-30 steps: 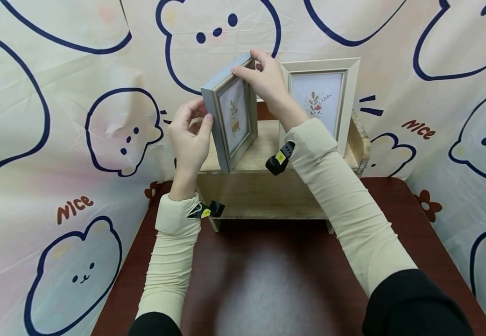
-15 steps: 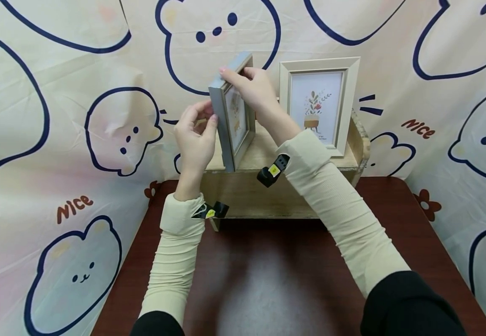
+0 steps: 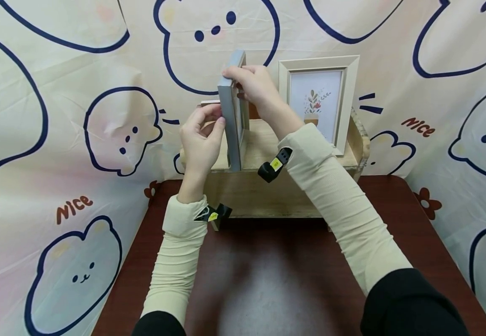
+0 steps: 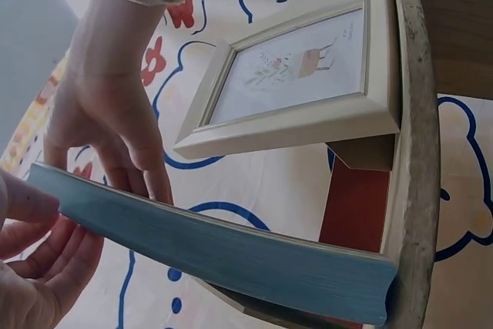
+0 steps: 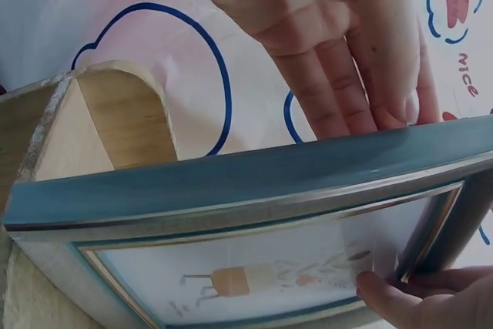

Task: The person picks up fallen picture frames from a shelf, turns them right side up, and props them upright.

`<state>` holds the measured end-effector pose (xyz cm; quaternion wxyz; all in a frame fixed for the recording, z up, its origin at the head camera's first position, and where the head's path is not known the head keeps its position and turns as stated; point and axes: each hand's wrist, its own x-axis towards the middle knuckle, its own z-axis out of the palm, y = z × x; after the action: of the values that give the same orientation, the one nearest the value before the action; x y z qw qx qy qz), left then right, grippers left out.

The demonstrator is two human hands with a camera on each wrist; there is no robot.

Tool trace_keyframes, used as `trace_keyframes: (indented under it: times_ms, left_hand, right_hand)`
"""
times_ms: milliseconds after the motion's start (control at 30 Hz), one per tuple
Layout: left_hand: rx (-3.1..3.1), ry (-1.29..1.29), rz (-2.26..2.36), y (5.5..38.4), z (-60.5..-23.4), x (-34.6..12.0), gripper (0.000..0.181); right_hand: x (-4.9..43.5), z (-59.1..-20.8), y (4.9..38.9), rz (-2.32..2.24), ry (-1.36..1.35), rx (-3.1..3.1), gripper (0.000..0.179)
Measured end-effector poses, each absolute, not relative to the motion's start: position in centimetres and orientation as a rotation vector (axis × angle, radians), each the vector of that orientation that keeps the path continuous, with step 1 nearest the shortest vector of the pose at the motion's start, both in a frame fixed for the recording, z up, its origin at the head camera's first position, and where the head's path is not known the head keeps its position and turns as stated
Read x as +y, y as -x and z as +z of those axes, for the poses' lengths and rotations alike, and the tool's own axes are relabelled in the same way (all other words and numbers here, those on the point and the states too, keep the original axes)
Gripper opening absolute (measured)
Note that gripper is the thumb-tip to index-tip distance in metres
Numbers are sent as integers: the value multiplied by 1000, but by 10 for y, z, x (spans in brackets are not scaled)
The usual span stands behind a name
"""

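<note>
A blue-grey picture frame [image 3: 231,123] stands upright on the wooden shelf [image 3: 264,144], turned nearly edge-on in the head view. My right hand [image 3: 259,86] grips its upper part, and fingers [image 5: 385,298] of that hand lie against its picture side in the right wrist view. My left hand [image 3: 202,140] holds its left side, the thumb on the blue edge and the other fingers behind. Right of it stands a cream picture frame [image 3: 284,84] with a potted-plant print, untouched; it also shows in the left wrist view.
The low two-level shelf unit rests at the back of a dark red-brown table [image 3: 264,280]. A rounded end panel [image 3: 358,140] bounds its right side. Bear-printed cloth [image 3: 112,60] hangs behind and beside it. A thin brown-and-white edge [image 3: 210,102] shows behind my left hand.
The blue-grey frame has turned from a slanted view of its print to nearly edge-on. My left hand has shifted right with it; my right hand has moved slightly lower.
</note>
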<state>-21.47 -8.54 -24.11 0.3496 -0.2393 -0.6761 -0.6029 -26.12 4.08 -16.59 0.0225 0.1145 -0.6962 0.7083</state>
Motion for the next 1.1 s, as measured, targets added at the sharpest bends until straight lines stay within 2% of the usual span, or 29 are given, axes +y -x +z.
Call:
trace_keyframes:
  times_ms: [200, 400, 567, 800, 1100]
  left_hand:
    - [-1755, 706, -1591, 211, -243, -85, 22]
    - [-1751, 720, -1585, 210, -245, -85, 23]
    - [-1758, 734, -1575, 211, -248, -88, 23]
    - [-1848, 693, -1596, 214, -264, -96, 25]
    - [-2135, 539, -1649, 205, -279, -106, 34]
  right_hand:
    - [42, -162, 261, 2330, -365, -2102, 14]
    - [41, -163, 258, 2256, -364, -2111, 18]
    - [38, -167, 252, 2138, -364, -2061, 38]
    - [39, -175, 243, 1860, -449, -2114, 40]
    - [37, -182, 238, 1549, -499, -2273, 69]
